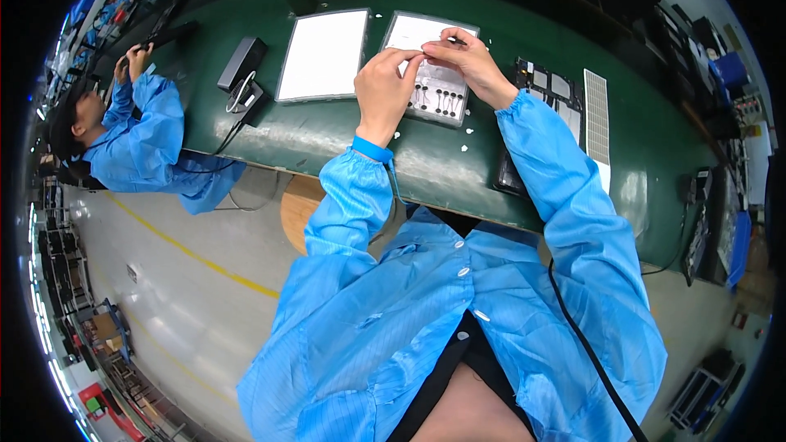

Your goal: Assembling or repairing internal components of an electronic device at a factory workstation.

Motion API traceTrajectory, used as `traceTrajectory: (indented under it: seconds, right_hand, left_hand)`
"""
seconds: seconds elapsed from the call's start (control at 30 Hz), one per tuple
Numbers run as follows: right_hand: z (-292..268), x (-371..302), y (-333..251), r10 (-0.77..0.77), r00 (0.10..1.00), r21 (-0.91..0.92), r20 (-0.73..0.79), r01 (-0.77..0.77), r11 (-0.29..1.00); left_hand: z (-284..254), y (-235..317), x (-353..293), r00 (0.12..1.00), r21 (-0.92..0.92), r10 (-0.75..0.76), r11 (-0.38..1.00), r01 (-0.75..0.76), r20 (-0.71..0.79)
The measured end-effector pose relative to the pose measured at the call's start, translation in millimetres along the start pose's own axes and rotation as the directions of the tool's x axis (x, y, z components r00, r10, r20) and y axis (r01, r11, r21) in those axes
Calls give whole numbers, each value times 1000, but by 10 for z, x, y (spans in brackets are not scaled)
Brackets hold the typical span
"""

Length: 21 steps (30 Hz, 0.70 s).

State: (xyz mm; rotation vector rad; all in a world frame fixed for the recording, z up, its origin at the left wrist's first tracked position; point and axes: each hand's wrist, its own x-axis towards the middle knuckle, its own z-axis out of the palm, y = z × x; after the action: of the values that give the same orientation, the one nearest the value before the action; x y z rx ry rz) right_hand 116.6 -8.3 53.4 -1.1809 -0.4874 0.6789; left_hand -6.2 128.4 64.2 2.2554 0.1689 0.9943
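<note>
My left hand (384,92), with a blue band on the wrist, is closed in a pinch. Its fingertips meet those of my right hand (468,64), which also pinches. Whatever lies between the fingertips is too small to make out. Both hands are above a clear shallow tray (446,120) on the green bench. In its near part lie small black round parts with thin leads (444,103), set out in rows. A white sheet or liner (405,31) shows in its far part, partly hidden by my hands.
Left of the tray lies a white panel (325,56) on the green bench (311,135). Farther left are a grey box (242,63) and a white cable coil (241,95). Opened black devices (550,86) and a sheet of pale labels (597,115) lie right. A co-worker (139,127) sits left.
</note>
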Motion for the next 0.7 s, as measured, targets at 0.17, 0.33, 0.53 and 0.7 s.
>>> traceTrajectory:
  seconds: [0.17,0.33,0.53,0.7]
  right_hand:
    - [-63,27,51,-8,1000,-2,1,8,1000]
    - [-63,41,86,31,999,-9,34,-31,999]
    - [40,-36,-65,-157,987,-107,44,161,981]
    - [2,-11,-89,-446,845,-410,293,533,740]
  left_hand:
    - [86,-70,-20,998,-66,-53,996,55,29]
    - [174,-152,-62,988,-239,-153,959,154,22]
    - [188,-223,-51,922,-495,-330,778,387,203]
    - [93,-209,3,888,-583,-359,670,460,288]
